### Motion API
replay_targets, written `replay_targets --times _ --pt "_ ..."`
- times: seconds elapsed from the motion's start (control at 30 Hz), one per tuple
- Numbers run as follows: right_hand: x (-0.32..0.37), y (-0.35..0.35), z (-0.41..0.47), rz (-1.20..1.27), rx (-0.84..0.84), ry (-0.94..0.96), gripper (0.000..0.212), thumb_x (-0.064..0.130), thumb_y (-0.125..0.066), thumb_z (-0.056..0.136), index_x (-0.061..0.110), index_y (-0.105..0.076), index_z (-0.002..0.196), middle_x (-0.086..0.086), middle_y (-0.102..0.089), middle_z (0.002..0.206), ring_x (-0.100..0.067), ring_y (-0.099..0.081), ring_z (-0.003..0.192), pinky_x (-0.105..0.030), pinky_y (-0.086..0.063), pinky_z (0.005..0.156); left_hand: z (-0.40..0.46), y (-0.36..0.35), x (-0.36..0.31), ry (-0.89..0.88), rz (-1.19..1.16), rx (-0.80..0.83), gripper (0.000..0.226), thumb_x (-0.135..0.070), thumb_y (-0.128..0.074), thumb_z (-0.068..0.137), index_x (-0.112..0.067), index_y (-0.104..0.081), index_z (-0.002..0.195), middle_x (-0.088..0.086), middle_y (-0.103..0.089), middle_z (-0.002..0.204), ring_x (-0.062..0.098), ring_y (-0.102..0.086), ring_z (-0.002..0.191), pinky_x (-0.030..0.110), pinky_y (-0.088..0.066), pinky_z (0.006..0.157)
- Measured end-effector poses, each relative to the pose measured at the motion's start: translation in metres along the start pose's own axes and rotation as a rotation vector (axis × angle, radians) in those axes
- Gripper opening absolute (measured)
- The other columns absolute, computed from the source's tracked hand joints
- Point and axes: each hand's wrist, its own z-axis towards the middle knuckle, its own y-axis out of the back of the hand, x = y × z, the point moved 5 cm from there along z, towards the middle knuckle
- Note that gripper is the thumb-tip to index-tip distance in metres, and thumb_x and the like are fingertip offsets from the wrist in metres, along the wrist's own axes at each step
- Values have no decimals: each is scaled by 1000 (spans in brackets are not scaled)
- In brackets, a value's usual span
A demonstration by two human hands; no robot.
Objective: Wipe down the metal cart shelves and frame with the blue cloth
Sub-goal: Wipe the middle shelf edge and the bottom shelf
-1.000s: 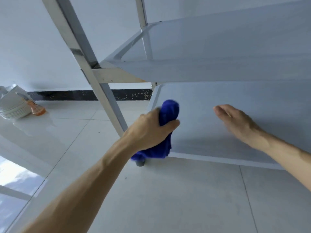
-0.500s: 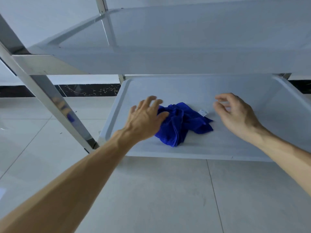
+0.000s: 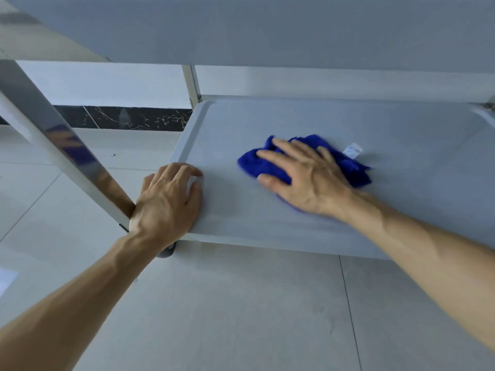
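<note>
The blue cloth (image 3: 348, 167) lies bunched on the bottom shelf (image 3: 401, 129) of the metal cart, its white tag sticking out at the far right. My right hand (image 3: 305, 175) lies flat on the cloth with spread fingers and presses it onto the shelf. My left hand (image 3: 167, 202) rests on the shelf's near left corner, fingers curved over the rim beside the slanted metal post (image 3: 53, 145). The shelf above (image 3: 267, 30) fills the top of the view.
Pale floor tiles (image 3: 241, 311) stretch in front of the cart. A grey caster (image 3: 167, 253) shows under the near left corner. A dark marble skirting (image 3: 126, 117) runs along the wall behind. The rear post (image 3: 190, 85) rises at the shelf's far left corner.
My left hand let go of the cloth and moved to the shelf's near left corner. My right hand came down flat onto the cloth. The view moved closer to the bottom shelf.
</note>
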Motion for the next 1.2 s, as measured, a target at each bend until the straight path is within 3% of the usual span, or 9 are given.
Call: replay_targets --times 0.17,0.3,0.53,0.73,0.83,0.93,1.03,1.1,1.2 --pt "-79 5 49 -19 -26 -290 61 75 -23 89 51 -32 144 15 -22 160 -22 -25 146 -61 -19 115 0 0 0 10 16 -6 29 -30 -36 97 -22 -57 115 -4 -58 122 19 -47 118 36 -30 102" --pt "-74 0 94 17 -25 -389 56 69 -17 91 48 -37 139 12 -31 154 -30 -29 140 -64 -20 110 0 -1 0 18 37 -10 31 -32 -34 95 -23 -56 114 -4 -58 119 20 -47 115 36 -31 102" --pt "49 -25 91 44 -45 65 47 60 -30 97 51 -39 142 19 -28 159 -22 -27 145 -57 -18 116 0 -1 0 17 36 -28 30 -30 -36 93 -21 -58 113 -1 -59 115 20 -49 112 35 -32 98" --pt "22 -9 46 203 -67 340 43 58 -42 95 50 -51 136 22 -40 152 -4 -34 143 -35 -22 120 0 -2 2 -7 18 2 32 -31 -33 94 -20 -57 113 -2 -58 115 19 -48 111 37 -34 100" --pt "-15 -2 100 146 -142 136 40 45 -48 100 38 -54 138 11 -41 155 -12 -39 142 -36 -27 119 1 -3 1 -23 45 40 33 -33 -30 95 -21 -53 116 -3 -54 117 20 -46 113 40 -35 101" --pt "-29 -7 163 58 -14 -195 44 50 -30 101 44 -43 142 14 -32 157 -23 -30 143 -52 -24 114 2 -4 -1 -29 87 57 34 -33 -29 94 -22 -51 118 -3 -51 117 20 -45 114 42 -35 100" --pt "0 -22 195 76 -18 -326 43 47 -23 99 43 -44 136 11 -34 152 -33 -29 140 -64 -18 111 3 -4 0 -17 83 56 34 -33 -29 94 -22 -52 117 -4 -52 115 20 -45 114 42 -35 100" --pt "45 -34 198 63 -50 -225 42 47 -25 100 45 -42 138 14 -33 153 -33 -29 141 -68 -15 111 3 -3 1 -6 67 46 32 -32 -30 94 -22 -53 115 -5 -52 114 19 -45 114 42 -35 100" --pt "111 -46 180 126 -2 123 41 54 -32 99 53 -40 139 23 -30 156 -25 -26 146 -64 -13 115 3 -1 2 3 55 41 29 -30 -33 94 -22 -53 113 -4 -53 112 20 -46 111 41 -36 98"
